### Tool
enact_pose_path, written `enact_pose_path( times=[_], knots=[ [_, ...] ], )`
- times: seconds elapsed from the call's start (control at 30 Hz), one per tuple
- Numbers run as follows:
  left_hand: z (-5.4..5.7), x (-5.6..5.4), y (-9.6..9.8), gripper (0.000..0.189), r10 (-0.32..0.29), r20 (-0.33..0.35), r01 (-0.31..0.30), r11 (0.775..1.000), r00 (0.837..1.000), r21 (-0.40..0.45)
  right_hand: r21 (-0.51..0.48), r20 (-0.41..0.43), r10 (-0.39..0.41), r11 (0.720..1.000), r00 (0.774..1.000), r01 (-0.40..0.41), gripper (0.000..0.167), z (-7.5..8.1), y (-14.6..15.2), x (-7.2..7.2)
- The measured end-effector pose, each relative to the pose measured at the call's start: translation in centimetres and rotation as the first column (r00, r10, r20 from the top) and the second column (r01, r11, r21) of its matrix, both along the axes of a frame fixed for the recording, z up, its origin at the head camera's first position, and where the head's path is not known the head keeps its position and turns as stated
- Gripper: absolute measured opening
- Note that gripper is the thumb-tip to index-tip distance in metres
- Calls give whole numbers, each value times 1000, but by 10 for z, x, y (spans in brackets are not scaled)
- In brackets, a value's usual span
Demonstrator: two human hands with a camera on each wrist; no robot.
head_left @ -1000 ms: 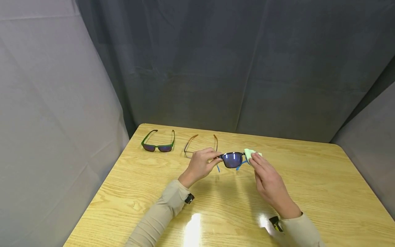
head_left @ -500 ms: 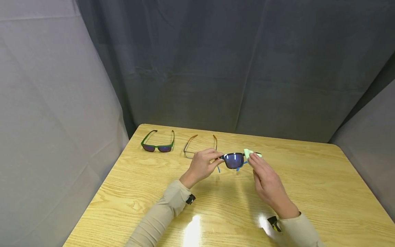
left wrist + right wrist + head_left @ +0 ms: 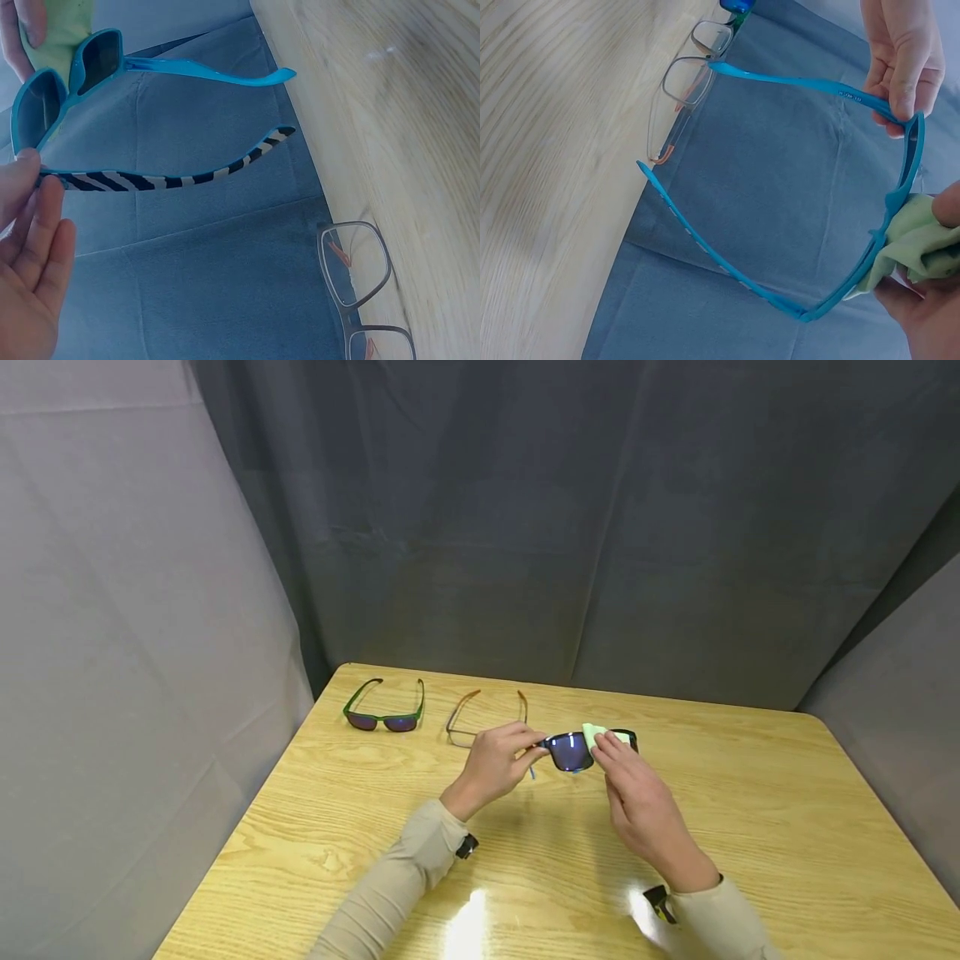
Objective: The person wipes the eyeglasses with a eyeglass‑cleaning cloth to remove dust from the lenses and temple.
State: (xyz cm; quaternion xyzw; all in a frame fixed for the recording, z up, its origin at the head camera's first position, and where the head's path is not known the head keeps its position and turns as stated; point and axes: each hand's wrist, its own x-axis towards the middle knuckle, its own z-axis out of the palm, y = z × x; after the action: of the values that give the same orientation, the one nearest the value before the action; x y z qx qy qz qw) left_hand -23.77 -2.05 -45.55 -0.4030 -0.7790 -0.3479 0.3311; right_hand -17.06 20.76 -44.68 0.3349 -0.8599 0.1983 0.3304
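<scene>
Nearer the bridge than half a second ago, the soft, crumpled green cloth has slid inward across the sunglasses, baring more dark rim at the outer end. Glossy blue inside, with one zebra-striped temple, they are pinched at the hinge by the left hand above the grained table. The right hand grips the cloth, its thumb seemingly behind the bunched folds. Thin-rimmed glasses lie just beyond.
</scene>
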Motion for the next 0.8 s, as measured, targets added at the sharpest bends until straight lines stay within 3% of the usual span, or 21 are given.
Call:
enact_pose_path(
  times=[0.8],
  knots=[
    [-3, -2, 4, 14, 8, 25, -7, 998, 1000, -56, 19, 16, 48, 999, 999, -49, 48, -5, -13, -1]
  ],
)
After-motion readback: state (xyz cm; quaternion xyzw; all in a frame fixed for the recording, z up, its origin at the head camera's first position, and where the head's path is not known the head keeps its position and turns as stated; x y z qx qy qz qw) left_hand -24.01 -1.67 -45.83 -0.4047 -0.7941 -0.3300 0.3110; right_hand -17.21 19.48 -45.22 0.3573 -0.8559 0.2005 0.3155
